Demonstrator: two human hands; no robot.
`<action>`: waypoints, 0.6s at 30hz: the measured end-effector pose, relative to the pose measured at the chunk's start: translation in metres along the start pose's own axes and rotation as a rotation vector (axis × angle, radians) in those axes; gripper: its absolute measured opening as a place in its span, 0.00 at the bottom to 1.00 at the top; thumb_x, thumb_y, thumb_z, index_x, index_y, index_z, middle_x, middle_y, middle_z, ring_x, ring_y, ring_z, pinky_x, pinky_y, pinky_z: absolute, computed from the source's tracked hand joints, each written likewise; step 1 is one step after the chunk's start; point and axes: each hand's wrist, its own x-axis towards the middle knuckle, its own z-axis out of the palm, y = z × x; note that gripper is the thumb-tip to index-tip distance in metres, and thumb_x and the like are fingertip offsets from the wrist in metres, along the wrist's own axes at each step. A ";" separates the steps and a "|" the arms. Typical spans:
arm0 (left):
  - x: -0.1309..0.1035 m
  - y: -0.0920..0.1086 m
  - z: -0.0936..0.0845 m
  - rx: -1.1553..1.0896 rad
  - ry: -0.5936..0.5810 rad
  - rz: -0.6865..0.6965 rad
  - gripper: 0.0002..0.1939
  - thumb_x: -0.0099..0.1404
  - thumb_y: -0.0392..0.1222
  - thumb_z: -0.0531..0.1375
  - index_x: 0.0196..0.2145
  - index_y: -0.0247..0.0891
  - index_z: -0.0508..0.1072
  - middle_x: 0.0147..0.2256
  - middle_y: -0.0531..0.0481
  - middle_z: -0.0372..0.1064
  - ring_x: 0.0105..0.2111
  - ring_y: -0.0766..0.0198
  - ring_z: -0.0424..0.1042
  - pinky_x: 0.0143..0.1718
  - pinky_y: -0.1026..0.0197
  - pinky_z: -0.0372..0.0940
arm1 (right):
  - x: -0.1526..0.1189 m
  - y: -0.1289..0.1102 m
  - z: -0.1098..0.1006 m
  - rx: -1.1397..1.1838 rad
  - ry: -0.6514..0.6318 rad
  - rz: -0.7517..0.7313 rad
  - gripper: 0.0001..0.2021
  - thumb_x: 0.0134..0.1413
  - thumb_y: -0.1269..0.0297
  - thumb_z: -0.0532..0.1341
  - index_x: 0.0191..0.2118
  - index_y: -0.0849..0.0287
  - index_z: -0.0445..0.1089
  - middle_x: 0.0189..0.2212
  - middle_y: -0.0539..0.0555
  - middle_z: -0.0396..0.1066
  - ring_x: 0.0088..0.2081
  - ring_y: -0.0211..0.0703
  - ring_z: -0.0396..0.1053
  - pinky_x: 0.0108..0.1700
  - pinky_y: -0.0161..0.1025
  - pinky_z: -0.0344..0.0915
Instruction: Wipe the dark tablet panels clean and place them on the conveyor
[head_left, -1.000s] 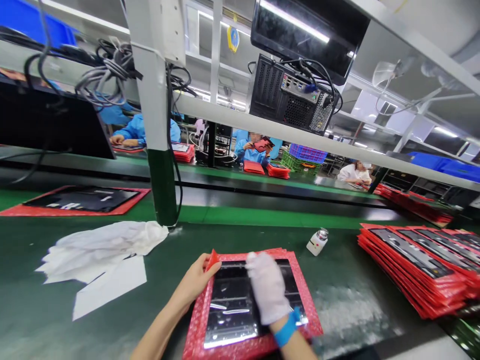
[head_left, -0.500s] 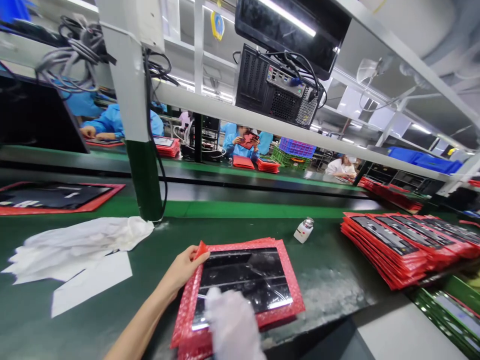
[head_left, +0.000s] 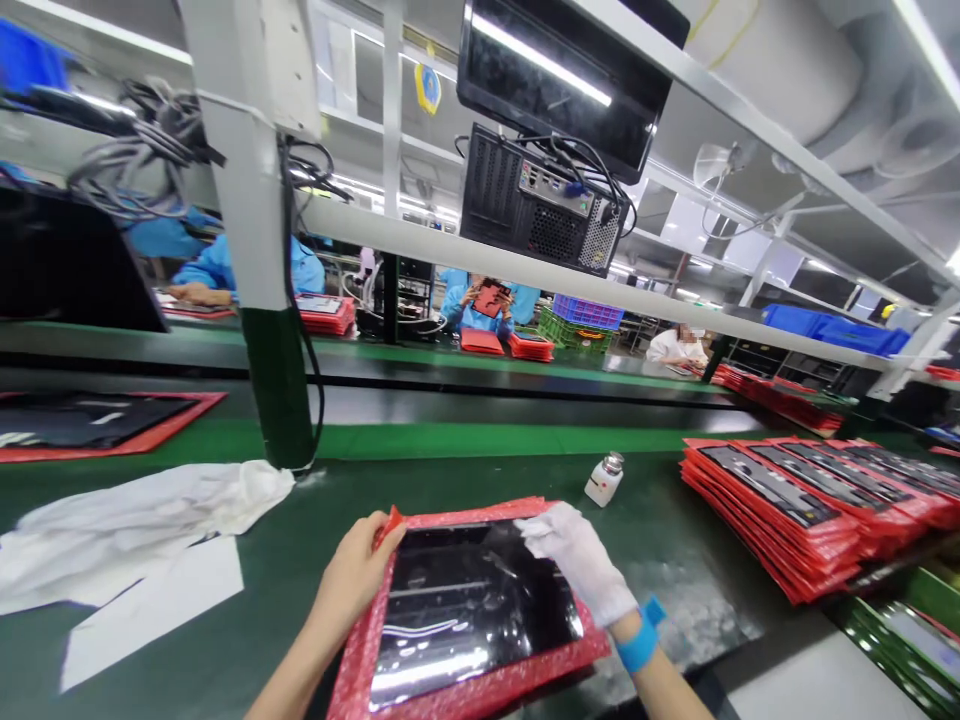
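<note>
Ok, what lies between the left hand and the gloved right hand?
In the head view, the glossy black panel, with red bubble wrap showing around its edges.

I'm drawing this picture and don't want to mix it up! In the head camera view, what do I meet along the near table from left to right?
White cloth → bare left hand → shiny black panel → little white bottle → stacked red packs.
</note>
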 end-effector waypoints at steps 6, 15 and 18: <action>-0.007 0.015 0.012 0.009 0.095 -0.066 0.16 0.62 0.61 0.46 0.28 0.47 0.58 0.20 0.57 0.61 0.23 0.58 0.67 0.31 0.58 0.58 | 0.087 -0.023 0.029 0.207 -0.273 -0.108 0.05 0.49 0.78 0.62 0.31 0.63 0.74 0.31 0.52 0.76 0.34 0.37 0.72 0.40 0.32 0.65; -0.005 0.006 0.028 -0.142 0.240 -0.057 0.24 0.59 0.70 0.46 0.28 0.46 0.59 0.23 0.56 0.63 0.26 0.58 0.67 0.32 0.58 0.62 | 0.102 -0.030 0.011 0.371 -0.513 0.019 0.07 0.37 0.79 0.65 0.22 0.60 0.71 0.19 0.43 0.67 0.26 0.34 0.66 0.27 0.29 0.55; -0.006 0.002 0.031 -0.110 0.254 -0.071 0.21 0.61 0.66 0.46 0.29 0.46 0.58 0.22 0.55 0.63 0.25 0.57 0.68 0.31 0.58 0.62 | 0.102 -0.032 0.012 0.439 -0.568 0.075 0.09 0.36 0.80 0.66 0.25 0.60 0.70 0.22 0.44 0.71 0.28 0.34 0.68 0.28 0.29 0.56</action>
